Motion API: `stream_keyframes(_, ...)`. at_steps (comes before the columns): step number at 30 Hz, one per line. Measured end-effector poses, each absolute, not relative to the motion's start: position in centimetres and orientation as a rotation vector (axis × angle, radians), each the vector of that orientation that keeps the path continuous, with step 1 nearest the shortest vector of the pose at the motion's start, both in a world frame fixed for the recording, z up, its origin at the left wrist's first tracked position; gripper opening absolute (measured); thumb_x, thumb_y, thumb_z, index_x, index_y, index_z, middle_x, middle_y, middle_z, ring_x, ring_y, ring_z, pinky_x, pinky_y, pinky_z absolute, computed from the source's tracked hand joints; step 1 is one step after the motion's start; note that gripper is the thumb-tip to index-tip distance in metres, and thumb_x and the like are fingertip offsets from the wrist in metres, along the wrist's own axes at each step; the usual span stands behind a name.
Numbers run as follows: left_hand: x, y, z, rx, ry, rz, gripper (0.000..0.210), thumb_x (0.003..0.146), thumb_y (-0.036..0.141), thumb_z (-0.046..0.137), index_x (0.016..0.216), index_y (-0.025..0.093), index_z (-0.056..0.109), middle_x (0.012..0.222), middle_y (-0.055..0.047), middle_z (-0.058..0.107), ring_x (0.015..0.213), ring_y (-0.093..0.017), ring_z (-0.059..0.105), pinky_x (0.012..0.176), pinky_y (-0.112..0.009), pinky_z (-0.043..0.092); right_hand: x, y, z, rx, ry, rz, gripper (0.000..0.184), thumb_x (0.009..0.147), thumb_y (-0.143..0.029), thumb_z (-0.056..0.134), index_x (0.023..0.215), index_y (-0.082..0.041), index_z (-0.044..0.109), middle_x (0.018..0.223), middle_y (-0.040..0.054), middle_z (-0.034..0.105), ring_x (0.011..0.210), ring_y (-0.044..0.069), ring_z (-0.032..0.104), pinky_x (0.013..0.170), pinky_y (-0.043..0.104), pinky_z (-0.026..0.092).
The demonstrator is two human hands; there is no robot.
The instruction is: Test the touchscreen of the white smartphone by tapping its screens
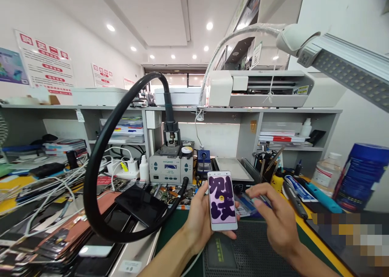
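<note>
A white smartphone [223, 222] lies across my left hand [197, 218], its lit screen facing me with dark purple strokes on pale pink and a yellow round mark in the middle. My left fingers wrap behind the phone and show at its right edge. Apart from the phone, to its right, is my right hand [278, 222]. Its fingers are curled, with the index finger and thumb toward the phone; a thin dark piece shows by them, too little to name. Below the phone is a dark flat pad with yellow-green lettering [219, 252] on a black perforated mat [255, 248].
A hot air station [172, 169] with a thick black hose [91, 187] looping forward stands behind. Piled phones and parts [54, 240] fill the left. At right are a bottle of liquid [326, 173], a blue tub [360, 175] and tools. A lamp [349, 62] hangs above.
</note>
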State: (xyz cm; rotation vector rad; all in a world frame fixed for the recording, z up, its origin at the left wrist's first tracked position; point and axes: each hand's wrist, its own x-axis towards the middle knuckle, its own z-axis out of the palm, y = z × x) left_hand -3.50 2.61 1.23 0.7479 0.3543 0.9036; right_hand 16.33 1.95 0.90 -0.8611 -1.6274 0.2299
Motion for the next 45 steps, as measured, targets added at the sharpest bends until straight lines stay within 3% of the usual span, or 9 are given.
stream_keyframes(5, -4.1, 3.1, 1.0, 0.781, 0.361, 0.886, 0.069, 0.095, 0.065, 0.036, 0.121, 0.009, 0.065, 0.115, -0.02, 0.066, 0.087, -0.029, 0.066, 0.057, -0.039, 0.059, 15.2, 2.8, 2.1, -0.916, -1.26, 1.42, 0.046, 0.078, -0.033, 0.055, 0.122, -0.021, 0.059, 0.118, 0.0112, 0.063, 0.112, 0.032, 0.062, 0.089, 0.05, 0.053)
stream_keyframes(8, -4.3, 3.3, 0.9, 0.779, 0.37, 0.864, 0.064, 0.095, 0.062, 0.038, 0.124, 0.01, 0.064, 0.115, -0.02, 0.067, 0.088, -0.029, 0.067, 0.058, -0.038, 0.058, 14.4, 2.0, 2.8, -0.755, -1.229, 1.735, 0.059, 0.072, -0.025, 0.055, 0.132, -0.023, 0.055, 0.129, 0.0113, 0.06, 0.12, 0.033, 0.058, 0.089, 0.05, 0.055)
stream_keyframes(12, -4.1, 3.1, 0.9, 0.791, 0.397, 0.849, 0.061, 0.095, 0.059, 0.039, 0.128, 0.012, 0.061, 0.109, -0.019, 0.069, 0.09, -0.031, 0.069, 0.066, -0.041, 0.057, 14.4, 1.3, 2.9, -0.771, -1.37, 1.753, 0.071, 0.065, -0.015, 0.055, 0.135, -0.028, 0.051, 0.133, 0.0066, 0.058, 0.122, 0.028, 0.057, 0.091, 0.043, 0.055)
stream_keyframes(19, -3.5, 2.7, 0.1, 0.813, 0.445, 0.836, 0.057, 0.095, 0.059, 0.041, 0.124, 0.013, 0.061, 0.103, -0.016, 0.071, 0.087, -0.029, 0.069, 0.069, -0.039, 0.055, 15.1, 1.5, 2.9, -0.798, -1.492, 1.809, 0.088, 0.063, -0.005, 0.059, 0.143, -0.034, 0.038, 0.128, 0.0063, 0.06, 0.103, 0.026, 0.067, 0.071, 0.034, 0.058)
stream_keyframes(27, -3.7, 2.8, 0.3, 0.826, 0.431, 0.771, 0.062, 0.095, 0.063, 0.041, 0.125, 0.012, 0.06, 0.103, -0.016, 0.069, 0.076, -0.027, 0.069, 0.058, -0.034, 0.051, 15.9, 2.5, 2.5, -0.74, -1.499, 1.87, 0.084, 0.067, -0.007, 0.059, 0.145, -0.03, 0.037, 0.111, 0.0061, 0.066, 0.092, 0.022, 0.069, 0.074, 0.036, 0.057)
stream_keyframes(34, -3.9, 3.5, -0.2, 0.788, 0.505, 0.896, 0.041, 0.094, 0.05, 0.051, 0.114, 0.016, 0.06, 0.095, -0.008, 0.064, 0.083, -0.025, 0.067, 0.068, -0.036, 0.05, 16.1, 2.8, 2.3, -0.775, -1.486, 1.737, 0.081, 0.065, -0.005, 0.059, 0.14, -0.033, 0.046, 0.131, 0.0045, 0.059, 0.096, 0.018, 0.064, 0.068, 0.026, 0.054)
stream_keyframes(45, -4.1, 2.9, -0.1, 0.818, 0.504, 0.975, 0.06, 0.09, 0.067, 0.045, 0.119, 0.016, 0.06, 0.094, -0.011, 0.064, 0.082, -0.025, 0.065, 0.072, -0.037, 0.052, 15.0, 2.3, 2.1, -0.859, -1.524, 1.66, 0.078, 0.058, -0.003, 0.062, 0.132, -0.026, 0.051, 0.131, 0.006, 0.06, 0.107, 0.022, 0.063, 0.069, 0.025, 0.056)
